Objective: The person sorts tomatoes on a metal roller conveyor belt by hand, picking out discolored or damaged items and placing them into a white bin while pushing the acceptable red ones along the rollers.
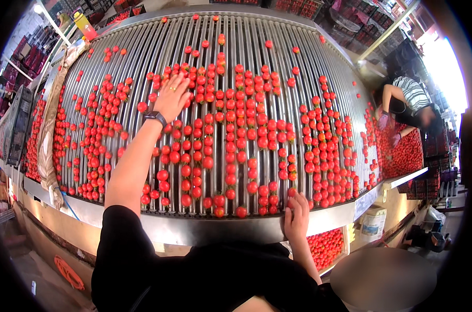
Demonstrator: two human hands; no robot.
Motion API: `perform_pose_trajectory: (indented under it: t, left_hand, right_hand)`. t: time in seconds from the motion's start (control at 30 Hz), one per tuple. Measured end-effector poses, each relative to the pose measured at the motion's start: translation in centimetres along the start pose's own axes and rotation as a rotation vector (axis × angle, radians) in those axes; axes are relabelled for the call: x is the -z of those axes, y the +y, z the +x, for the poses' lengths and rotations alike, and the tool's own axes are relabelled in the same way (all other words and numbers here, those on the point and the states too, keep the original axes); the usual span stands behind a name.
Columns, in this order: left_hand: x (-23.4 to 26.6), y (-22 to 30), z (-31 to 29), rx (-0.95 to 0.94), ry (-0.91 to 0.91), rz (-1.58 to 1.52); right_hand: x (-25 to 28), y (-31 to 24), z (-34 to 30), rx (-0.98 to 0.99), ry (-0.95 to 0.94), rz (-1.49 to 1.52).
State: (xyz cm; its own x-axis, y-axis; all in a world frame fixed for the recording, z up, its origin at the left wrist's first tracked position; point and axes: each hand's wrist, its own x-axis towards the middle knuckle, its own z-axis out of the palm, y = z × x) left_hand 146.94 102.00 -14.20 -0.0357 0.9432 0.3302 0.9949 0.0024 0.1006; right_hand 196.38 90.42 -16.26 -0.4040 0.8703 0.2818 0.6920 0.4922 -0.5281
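Note:
Rows of red tomatoes [231, 115] lie in the grooves of a wide metal roller table [168, 44]. My left hand [172, 99], with a dark watch on its wrist and a ring on one finger, reaches far over the rollers. Its fingers are stretched out flat above the tomatoes, and what lies under the palm is hidden. At the near metal edge [246, 229] rests my right hand [297, 216], fingers extended and loosely bent. A single tomato [291, 192] sits right at its fingertips; I see no grip around it.
A long beige cloth-wrapped divider [51, 130] crosses the table on the left, with more tomatoes beyond it. At right, a person in a striped top [413, 93] bends over a heap of tomatoes [405, 153]. A tomato-filled crate [327, 247] stands below the near edge.

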Motion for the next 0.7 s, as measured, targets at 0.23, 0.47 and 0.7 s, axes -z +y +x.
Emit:
perform_pose_trajectory:
  t: [0.23, 0.47, 0.7]
  left_hand:
    - [1.0, 5.5, -1.7, -0.129, -0.455, 0.153]
    - [0.2, 11.1, -2.6, -0.32, -0.141, -0.031]
    - [0.4, 13.3, -3.6, -0.02, -0.12, 0.037]
  right_hand:
    - [0.6, 0.8, 0.3, -0.031, 0.011, 0.04]
    - [1.2, 2.0, 0.3, -0.024, 0.027, 0.033]
    - [1.8, 3.0, 0.4, -0.005, 0.047, 0.07]
